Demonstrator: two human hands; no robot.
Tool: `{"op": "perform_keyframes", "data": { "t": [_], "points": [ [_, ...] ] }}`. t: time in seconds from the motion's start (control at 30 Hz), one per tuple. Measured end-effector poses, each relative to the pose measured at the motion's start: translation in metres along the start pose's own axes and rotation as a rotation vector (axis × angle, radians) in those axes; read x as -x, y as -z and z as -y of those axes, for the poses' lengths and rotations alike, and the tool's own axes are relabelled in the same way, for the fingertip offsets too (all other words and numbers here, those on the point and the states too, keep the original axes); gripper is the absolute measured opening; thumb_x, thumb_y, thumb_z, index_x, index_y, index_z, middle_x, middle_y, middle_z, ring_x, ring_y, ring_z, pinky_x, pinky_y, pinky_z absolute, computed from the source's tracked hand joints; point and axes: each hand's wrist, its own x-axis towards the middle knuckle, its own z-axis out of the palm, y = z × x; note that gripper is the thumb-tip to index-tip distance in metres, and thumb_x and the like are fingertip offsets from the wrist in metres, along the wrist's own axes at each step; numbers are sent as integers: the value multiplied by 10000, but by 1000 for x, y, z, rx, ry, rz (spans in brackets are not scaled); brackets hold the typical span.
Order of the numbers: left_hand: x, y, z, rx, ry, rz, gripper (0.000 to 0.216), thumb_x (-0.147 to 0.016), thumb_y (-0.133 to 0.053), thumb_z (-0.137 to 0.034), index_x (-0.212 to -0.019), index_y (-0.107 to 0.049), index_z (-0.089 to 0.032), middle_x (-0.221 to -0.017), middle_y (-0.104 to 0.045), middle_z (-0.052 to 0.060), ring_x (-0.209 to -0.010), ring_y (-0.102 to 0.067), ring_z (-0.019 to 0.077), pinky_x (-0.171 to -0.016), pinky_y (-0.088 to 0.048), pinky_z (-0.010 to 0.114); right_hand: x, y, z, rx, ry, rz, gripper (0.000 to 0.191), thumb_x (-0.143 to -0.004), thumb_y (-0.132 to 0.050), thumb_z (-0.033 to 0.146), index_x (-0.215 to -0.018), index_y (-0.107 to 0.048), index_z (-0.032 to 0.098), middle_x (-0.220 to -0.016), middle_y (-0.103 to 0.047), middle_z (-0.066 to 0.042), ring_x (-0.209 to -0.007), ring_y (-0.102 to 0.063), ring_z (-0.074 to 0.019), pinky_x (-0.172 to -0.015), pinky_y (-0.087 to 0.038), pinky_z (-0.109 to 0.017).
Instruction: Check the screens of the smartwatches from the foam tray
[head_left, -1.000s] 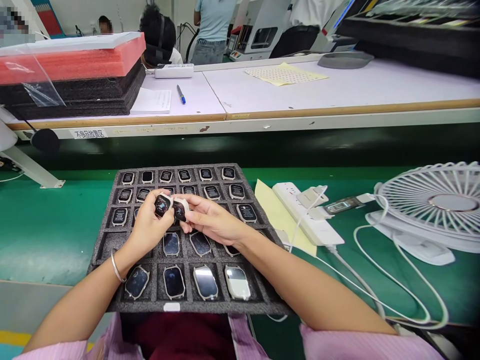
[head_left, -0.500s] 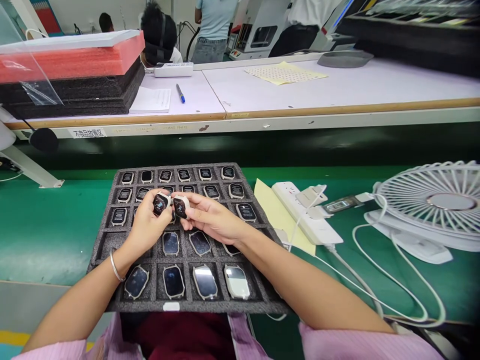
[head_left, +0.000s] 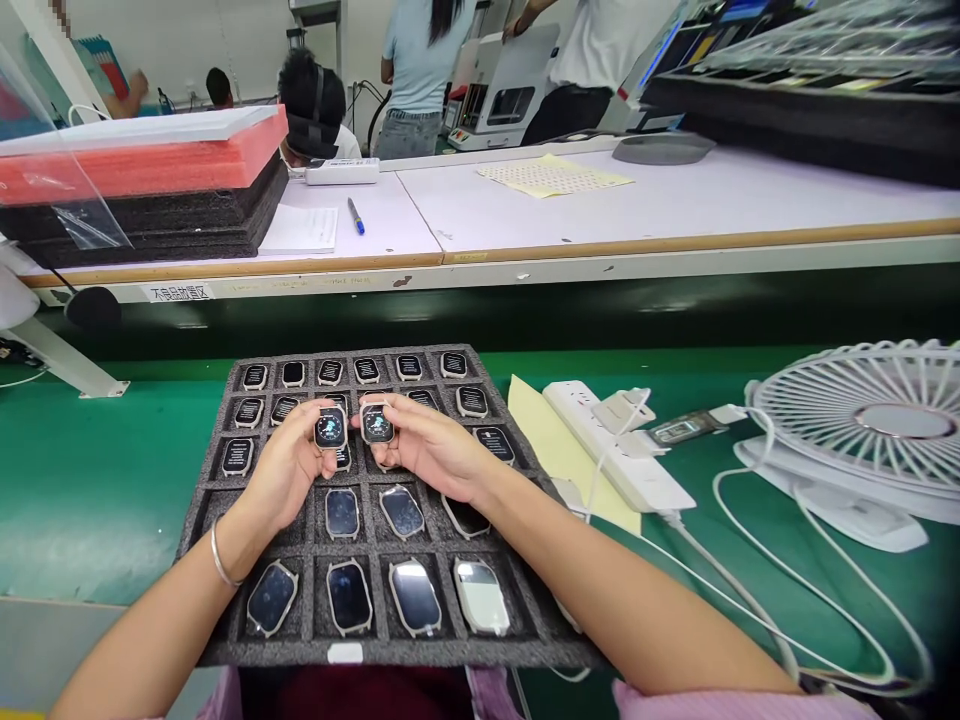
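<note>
In my left hand [head_left: 289, 460] is a smartwatch body [head_left: 331, 428] without a strap, its screen lit and facing me. My right hand [head_left: 427, 440] grips a second smartwatch body [head_left: 376, 423], also lit, a small gap to the right of the first. Both are held above a dark grey foam tray [head_left: 345, 652] divided into square pockets. More watch bodies lie in the pockets: the far rows show lit text, while nearer ones, such as this watch [head_left: 349, 596], have dark screens. My hands and forearms hide some pockets.
Right of the tray lie a yellow sheet [head_left: 529, 420], a white power strip [head_left: 615, 450] with cables and a white fan [head_left: 862, 430]. A raised shelf [head_left: 420, 215] behind carries stacked foam [head_left: 225, 210], a pen [head_left: 355, 216] and papers. Several people are beyond.
Both watches have turned to face me more squarely, and their screens now show a lit, coloured display. They have moved slightly apart. The whole view has shifted a little.
</note>
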Motion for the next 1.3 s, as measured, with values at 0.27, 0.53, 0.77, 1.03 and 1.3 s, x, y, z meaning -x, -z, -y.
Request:
{"op": "perform_keyframes", "data": {
  "t": [0.27,0.53,0.77,1.03,1.3],
  "points": [
    [3,-2,1,-78,-17,-18,577,-772,-724,-362,-1277,-535,-158,-817,-689,19,-553,-653,139,-539,-548,272,0,3,-1,102,25,-24,398,-771,-718,145,-1147,-614,220,-926,-725,-16,-661,-697,-131,-624,-494,-268],
    [3,-1,3,-206,-42,-31,495,-685,-719,-215,-1160,-589,-169,-991,-713,38,-608,-709,137,-621,-597,281,2,3,-2,149,39,-35,400,-773,-668,86,-1145,-604,218,-973,-721,-16,-660,-678,-109,-628,-475,-263],
    [2,-2,4,-214,-57,1,413,-700,-678,-186,-1101,-580,-173,-958,-717,23,-608,-721,140,-619,-606,277,2,2,-2,155,38,-18,363,-805,-724,178,-1145,-601,208,-985,-726,-25,-631,-672,-96,-614,-477,-252],
    [3,-3,4,-224,-67,1,391,-699,-700,-197,-1072,-586,-178,-963,-704,16,-591,-720,145,-613,-607,286,3,2,-3,152,73,-4,360,-793,-741,174,-1129,-614,201,-935,-723,-12,-613,-662,-93,-586,-485,-250],
    [3,-2,4,-258,-74,-6,357,-725,-717,-240,-1048,-581,-170,-953,-696,32,-570,-706,136,-589,-593,279,5,-2,-1,193,72,-8,358,-777,-677,92,-1109,-603,201,-860,-684,14,-611,-644,-94,-595,-484,-257]
  ]
}}
